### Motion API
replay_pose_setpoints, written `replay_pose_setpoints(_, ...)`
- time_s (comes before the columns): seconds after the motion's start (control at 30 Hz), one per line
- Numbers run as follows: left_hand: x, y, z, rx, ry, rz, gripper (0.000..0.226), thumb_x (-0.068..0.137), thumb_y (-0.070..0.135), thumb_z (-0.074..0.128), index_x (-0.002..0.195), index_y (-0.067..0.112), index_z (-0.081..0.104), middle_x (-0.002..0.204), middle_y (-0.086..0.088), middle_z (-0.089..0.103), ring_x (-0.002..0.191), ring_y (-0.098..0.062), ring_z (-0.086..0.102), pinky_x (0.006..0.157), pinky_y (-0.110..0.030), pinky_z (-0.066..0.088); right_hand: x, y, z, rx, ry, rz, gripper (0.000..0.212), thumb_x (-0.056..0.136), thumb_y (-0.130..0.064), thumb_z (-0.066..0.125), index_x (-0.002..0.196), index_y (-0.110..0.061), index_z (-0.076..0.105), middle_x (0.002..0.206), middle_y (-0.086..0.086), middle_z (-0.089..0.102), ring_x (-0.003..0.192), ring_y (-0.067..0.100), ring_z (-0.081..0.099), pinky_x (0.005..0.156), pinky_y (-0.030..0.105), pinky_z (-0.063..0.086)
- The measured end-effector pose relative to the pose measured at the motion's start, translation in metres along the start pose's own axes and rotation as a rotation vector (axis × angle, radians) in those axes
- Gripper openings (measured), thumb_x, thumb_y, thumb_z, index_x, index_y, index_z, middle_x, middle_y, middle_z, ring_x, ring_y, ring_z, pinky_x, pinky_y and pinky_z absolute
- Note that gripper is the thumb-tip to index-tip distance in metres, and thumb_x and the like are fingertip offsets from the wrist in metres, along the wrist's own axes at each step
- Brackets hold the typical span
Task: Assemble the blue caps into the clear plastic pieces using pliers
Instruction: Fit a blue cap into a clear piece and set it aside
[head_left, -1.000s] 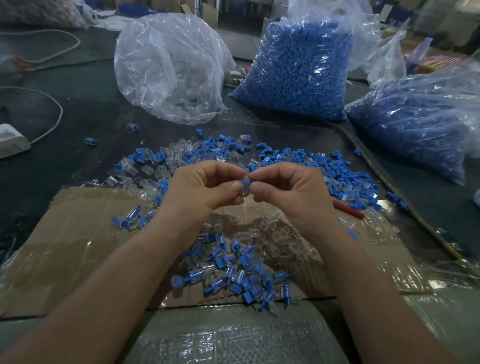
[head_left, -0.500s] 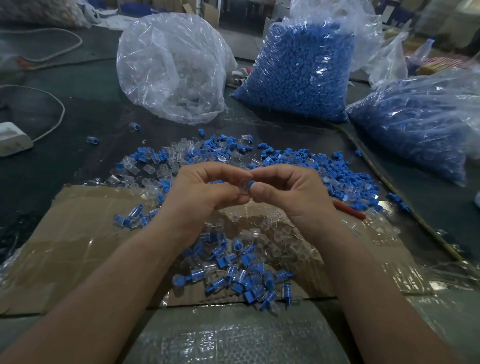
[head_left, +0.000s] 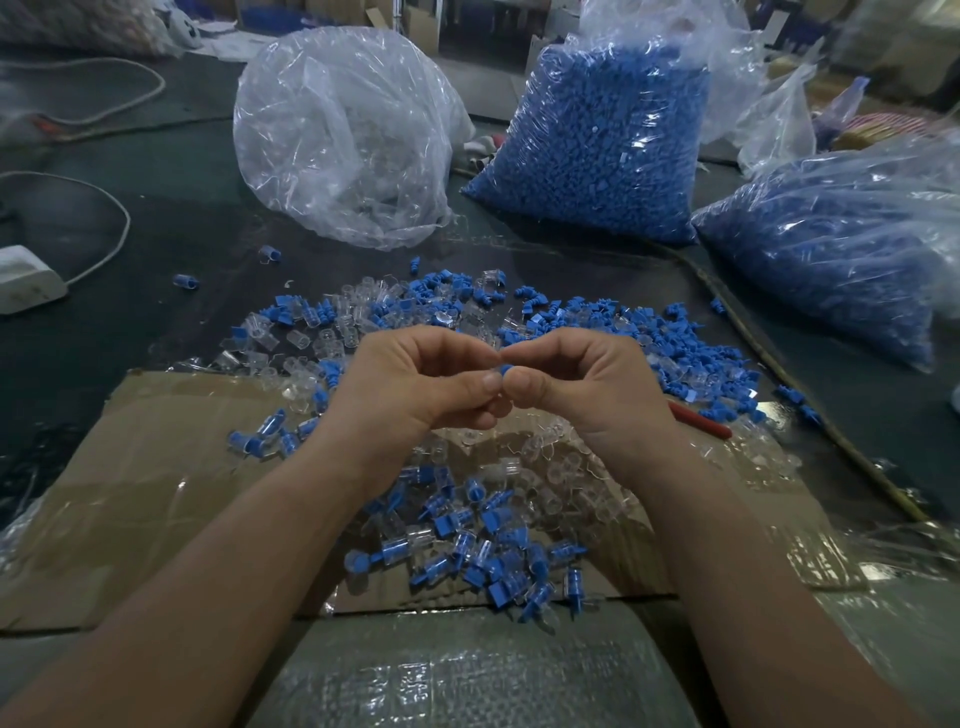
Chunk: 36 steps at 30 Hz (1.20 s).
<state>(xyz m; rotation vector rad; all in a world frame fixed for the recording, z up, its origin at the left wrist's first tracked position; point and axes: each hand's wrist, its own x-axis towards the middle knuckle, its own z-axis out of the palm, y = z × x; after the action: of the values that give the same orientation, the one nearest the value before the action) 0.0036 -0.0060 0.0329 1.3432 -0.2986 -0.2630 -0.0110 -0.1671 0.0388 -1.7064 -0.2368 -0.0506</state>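
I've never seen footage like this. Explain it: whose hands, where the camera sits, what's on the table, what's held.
No machine here: a person works bare-handed, and the one camera sits on their head, looking down. The left hand and right hand meet, both pinching a blue cap; fingers hide any clear piece. On the cardboard sheet below lie assembled pieces; beyond is a loose pile of caps and clear pieces. Farther back stand a bag of clear pieces and a bag of blue caps. A red tool handle lies untouched at the right.
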Motion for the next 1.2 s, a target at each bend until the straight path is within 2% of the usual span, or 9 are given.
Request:
replay_pose_setpoints(0.2,0.000,0.000,0.001,0.021,0.028,-0.028,0.018,0.055,0.013,0.070,0.071,0.007,0.065,0.062,-0.009,0.069,0.056,-0.017,0.068,0.050,-0.018,0.051,-0.001,0.002,0.001,-0.020,0.010,0.004,0.028,0.051,-0.032,0.074,0.076,-0.021,0.067,0.072,-0.006,0.071,0.071,0.008,0.067,0.065,0.016,0.051)
replay_pose_setpoints(0.37,0.000,0.003,0.001,0.008,0.051,-0.079,0.017,0.054,0.011,0.069,0.069,0.003,0.063,0.056,-0.008,0.066,0.049,-0.015,0.064,0.045,-0.017,0.049,-0.001,0.002,0.002,-0.028,-0.024,0.000,0.026,0.055,-0.028,0.073,0.079,-0.020,0.067,0.074,-0.006,0.071,0.072,0.008,0.067,0.066,0.016,0.051)
replay_pose_setpoints(0.5,0.001,0.004,-0.001,-0.061,0.105,-0.129,0.006,0.064,-0.001,0.066,0.068,0.002,0.062,0.052,-0.007,0.063,0.044,-0.012,0.059,0.042,-0.016,0.047,-0.002,0.004,0.005,-0.027,-0.038,-0.100,0.028,0.060,-0.019,0.072,0.087,-0.022,0.067,0.076,-0.008,0.071,0.075,0.008,0.069,0.068,0.016,0.051)
replay_pose_setpoints(0.63,0.002,0.005,-0.002,-0.041,0.120,-0.165,0.009,0.072,-0.007,0.062,0.069,0.002,0.061,0.051,-0.005,0.063,0.043,-0.011,0.059,0.041,-0.015,0.046,-0.001,0.008,0.007,-0.055,-0.017,-0.165,0.024,0.063,-0.016,0.070,0.085,-0.025,0.068,0.079,-0.011,0.071,0.077,0.008,0.068,0.069,0.017,0.052)
replay_pose_setpoints(0.77,0.001,0.006,-0.001,-0.037,0.107,-0.195,0.010,0.062,-0.003,0.066,0.070,0.001,0.061,0.051,-0.005,0.063,0.043,-0.011,0.059,0.039,-0.015,0.046,-0.001,0.009,0.009,-0.135,0.000,-0.239,0.022,0.066,-0.016,0.069,0.087,-0.024,0.068,0.076,-0.017,0.070,0.077,0.004,0.067,0.069,0.014,0.051)
replay_pose_setpoints(0.87,0.001,0.007,-0.001,-0.074,0.104,-0.220,0.019,0.051,0.006,0.066,0.069,0.001,0.062,0.052,-0.006,0.063,0.043,-0.011,0.059,0.039,-0.015,0.045,0.000,0.010,0.009,-0.210,0.032,-0.334,0.031,0.068,-0.010,0.070,0.099,-0.014,0.065,0.079,-0.017,0.067,0.075,-0.001,0.066,0.069,0.012,0.050)
replay_pose_setpoints(1.0,0.001,0.007,-0.001,-0.104,0.096,-0.237,0.013,0.052,0.003,0.067,0.064,0.003,0.064,0.053,-0.008,0.063,0.043,-0.011,0.060,0.039,-0.014,0.045,0.001,0.015,0.007,-0.258,0.064,-0.374,0.035,0.070,0.000,0.071,0.103,-0.005,0.062,0.083,-0.007,0.066,0.076,0.001,0.066,0.069,0.014,0.051)
replay_pose_setpoints(1.07,0.001,0.006,-0.001,-0.110,0.088,-0.240,0.006,0.052,0.002,0.067,0.058,0.006,0.067,0.053,-0.009,0.064,0.044,-0.012,0.060,0.039,-0.014,0.045,0.001,0.015,0.006,-0.265,0.067,-0.383,0.035,0.070,0.001,0.071,0.103,-0.005,0.062,0.083,-0.007,0.066,0.075,0.002,0.066,0.069,0.015,0.051)
replay_pose_setpoints(1.2,0.002,0.006,-0.002,-0.110,0.078,-0.239,0.007,0.053,0.002,0.067,0.052,0.009,0.068,0.054,-0.009,0.064,0.044,-0.012,0.061,0.039,-0.015,0.045,0.002,0.017,0.005,-0.256,0.068,-0.388,0.035,0.069,0.005,0.070,0.102,-0.006,0.062,0.082,-0.007,0.067,0.075,0.001,0.066,0.068,0.014,0.052)
